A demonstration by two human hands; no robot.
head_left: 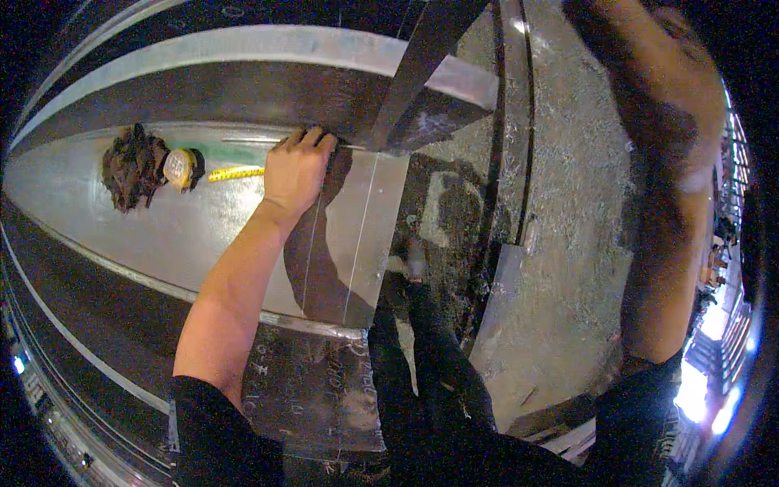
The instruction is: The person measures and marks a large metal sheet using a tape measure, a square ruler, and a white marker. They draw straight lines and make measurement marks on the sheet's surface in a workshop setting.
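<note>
My left hand [300, 169] reaches onto a grey steel beam [231, 227], its fingers bent down and together at the far edge of the beam's flat inner face. A thin, light metal strip [251, 141] runs along that edge to the hand; what the fingertips grip is hidden. To the left of the hand lie a yellow strip with dark marks [235, 174], a round yellow tape measure [178, 169] and a crumpled dark brown cloth or glove [134, 169]. My right arm [677, 187] is raised at the right, and its hand is outside the picture.
Thin scribed lines [367, 235] cross the beam near its right end. Below, chalk-like marks cover a dark steel surface [304, 385]. A long pale-edged bar [268, 45] runs behind. My legs [438, 349] stand beside the beam's end on a rough grey floor [560, 203].
</note>
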